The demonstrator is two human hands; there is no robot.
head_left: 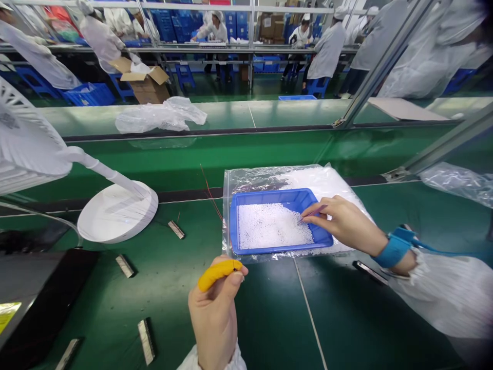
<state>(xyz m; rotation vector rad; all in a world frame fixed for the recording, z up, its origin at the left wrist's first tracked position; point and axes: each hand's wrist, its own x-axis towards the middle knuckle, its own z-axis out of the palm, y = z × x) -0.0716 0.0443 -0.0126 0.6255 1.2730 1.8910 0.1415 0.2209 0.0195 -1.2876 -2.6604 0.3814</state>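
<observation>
The left hand (214, 313) is raised upright at the bottom centre, fingers curled into a loose fist, forefinger bent over the top and meeting the thumb. The right hand (344, 223) reaches in from the right, forearm level, palm down, thumb and forefinger pinched together at their tips.

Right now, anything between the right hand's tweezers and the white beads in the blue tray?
Nothing visible. The right hand holds thin tweezers over the open blue tray, tip at the white beads. The left hand, with a yellow finger cot, is outside the tray.
</observation>
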